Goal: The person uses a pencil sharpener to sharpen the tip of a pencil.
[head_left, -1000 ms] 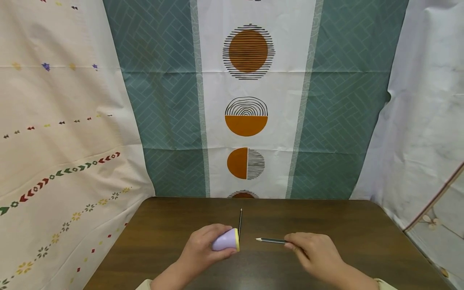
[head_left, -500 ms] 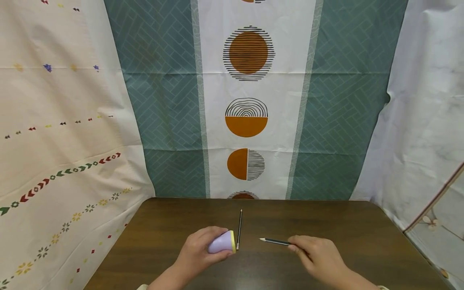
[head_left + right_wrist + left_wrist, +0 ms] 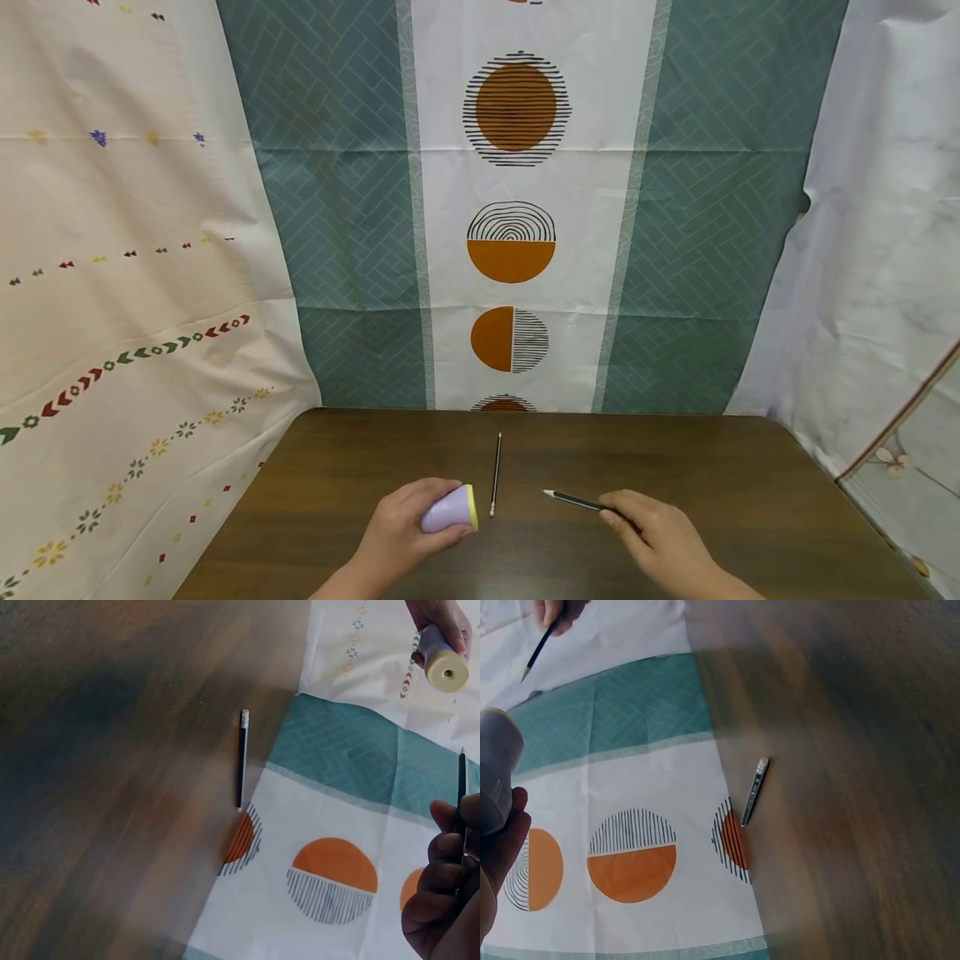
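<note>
My left hand (image 3: pixel 393 527) grips a lilac pencil sharpener (image 3: pixel 444 511), its fingers and thumb wrapped round the sides. The yellow end face (image 3: pixel 441 676) of the sharpener has a small round hole in its middle and points right. Between the fingers and thumb of my right hand (image 3: pixel 660 535) is a dark pencil (image 3: pixel 576 501), its pale sharpened tip pointing left toward the sharpener. A gap separates that tip from the yellow face. A second dark pencil (image 3: pixel 496 477) with a white eraser end lies on the table between the hands, eraser toward me.
The dark brown wooden table (image 3: pixel 360 450) has rounded far corners. Behind it hangs a green and white curtain (image 3: pixel 345 208) with orange circles. A cream patterned cloth (image 3: pixel 150 333) hangs on the left, and a white cloth (image 3: pixel 877 250) on the right.
My left hand and the sharpener have moved left and slightly toward me, uncovering the eraser end of the lying pencil. My right hand has drifted right with its pencil, widening the gap.
</note>
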Tool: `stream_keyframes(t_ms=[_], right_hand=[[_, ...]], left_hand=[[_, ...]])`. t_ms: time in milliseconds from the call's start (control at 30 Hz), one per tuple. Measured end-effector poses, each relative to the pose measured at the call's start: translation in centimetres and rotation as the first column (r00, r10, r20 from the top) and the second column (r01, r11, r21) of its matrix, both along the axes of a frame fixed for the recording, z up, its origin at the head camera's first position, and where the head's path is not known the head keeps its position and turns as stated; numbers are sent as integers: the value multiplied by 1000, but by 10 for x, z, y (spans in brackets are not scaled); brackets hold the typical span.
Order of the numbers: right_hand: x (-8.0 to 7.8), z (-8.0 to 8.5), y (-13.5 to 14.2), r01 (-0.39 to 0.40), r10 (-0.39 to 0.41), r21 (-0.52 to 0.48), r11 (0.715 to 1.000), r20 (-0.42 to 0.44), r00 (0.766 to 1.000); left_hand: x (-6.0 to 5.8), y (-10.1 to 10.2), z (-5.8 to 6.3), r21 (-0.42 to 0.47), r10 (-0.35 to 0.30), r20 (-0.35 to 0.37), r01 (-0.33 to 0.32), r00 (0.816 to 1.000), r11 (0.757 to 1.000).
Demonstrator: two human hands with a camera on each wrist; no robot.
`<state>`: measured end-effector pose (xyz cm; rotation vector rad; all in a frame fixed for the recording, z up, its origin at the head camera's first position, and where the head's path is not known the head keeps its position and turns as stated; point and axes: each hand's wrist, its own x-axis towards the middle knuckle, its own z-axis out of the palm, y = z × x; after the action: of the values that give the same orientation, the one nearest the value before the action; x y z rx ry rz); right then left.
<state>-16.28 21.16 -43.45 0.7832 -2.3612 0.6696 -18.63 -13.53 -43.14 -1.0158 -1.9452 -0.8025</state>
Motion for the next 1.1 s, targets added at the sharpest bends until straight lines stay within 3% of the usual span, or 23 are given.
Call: stream_keyframes(t_ms=[133, 267, 400, 667, 867, 1100], right_hand=[[0, -5, 0, 4, -2, -14, 1000, 83, 997], [-4, -9, 2, -62, 74, -61, 996, 212, 974], [-7, -12, 4, -107, 140, -110, 988, 353, 925], [-13, -14, 3, -89, 189, -195, 977, 584, 790], [-19, -20, 0, -46, 186, -226, 973, 649, 738], [-29, -29, -2, -20, 177, -228, 973, 696, 696]], left_hand=[[1, -3, -3, 2, 16, 21, -16, 1000, 1000], [4, -5, -6, -3, 43, 58, -43, 997, 999], [6, -7, -8, -11, 64, 81, -64, 995, 998], [8, -10, -14, -27, 98, 83, -96, 992, 995], [9, -12, -17, -24, 120, 82, -118, 989, 993], [10, -14, -19, -30, 134, 106, -132, 985, 991]])
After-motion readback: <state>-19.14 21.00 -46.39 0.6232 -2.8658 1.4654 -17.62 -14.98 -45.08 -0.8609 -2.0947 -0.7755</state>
